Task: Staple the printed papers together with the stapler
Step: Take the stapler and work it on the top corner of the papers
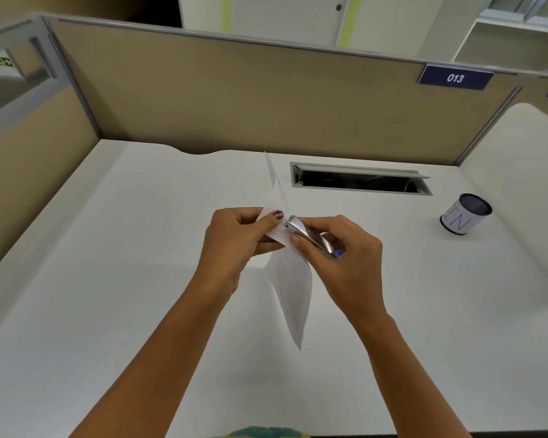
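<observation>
The printed papers [293,292] hang edge-on in the air above the middle of the white desk [108,279], seen almost sideways as a thin white sheet stack. My left hand [234,241] pinches them near their upper part, thumb on the front. My right hand [339,257] grips a small metal stapler [307,236] with a blue end. The stapler's nose sits over the papers' edge, right beside my left thumb. Whether its jaws are pressed together is hidden by my fingers.
A white cylindrical pen holder [464,214] stands at the right of the desk. A cable slot with an open grey flap [361,180] lies behind the hands. Beige partition walls [234,99] close off the back and left; a "013" plate [455,78] hangs upper right.
</observation>
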